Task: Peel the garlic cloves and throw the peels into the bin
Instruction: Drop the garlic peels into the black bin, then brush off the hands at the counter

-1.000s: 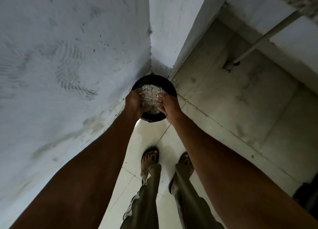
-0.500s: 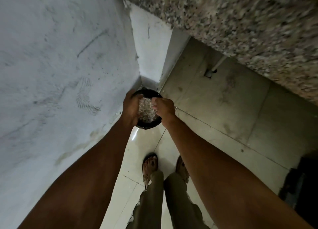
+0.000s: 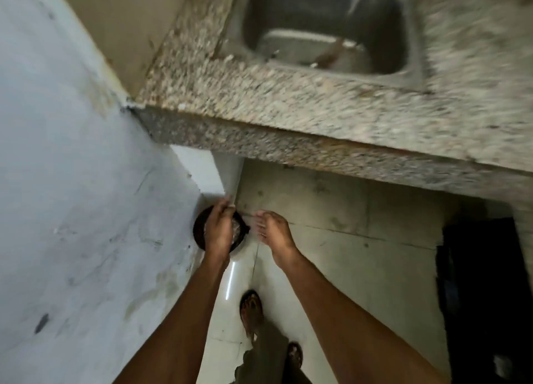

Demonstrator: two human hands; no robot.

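While the left hand (image 3: pixel 217 230) hovers over the black bin (image 3: pixel 199 230), fingers blurred so grip unclear, stuck peels (image 3: pixel 237 228) may drop on the floor (image 3: pixel 331 239). Right hand (image 3: pixel 272 230) is released, empty, off to the side.

Surface (image 3: pixel 317 106) in front of me: speckled stone, grainy look, brown and grey dots. Sink (image 3: pixel 415 66) set in it: grey metal, dull shine, blurry. Wall (image 3: pixel 72 181) on my left: painted, matt, pale, with scuffs and dark marks. Floor (image 3: pixel 230 311) under my feet: pale tiles, smooth, glossy, bright streak of light on one. Bin (image 3: pixel 199 228) by wall: black, dark rim, material hard to tell. Peels (image 3: pixel 237 230) inside: pale, thin, papery.
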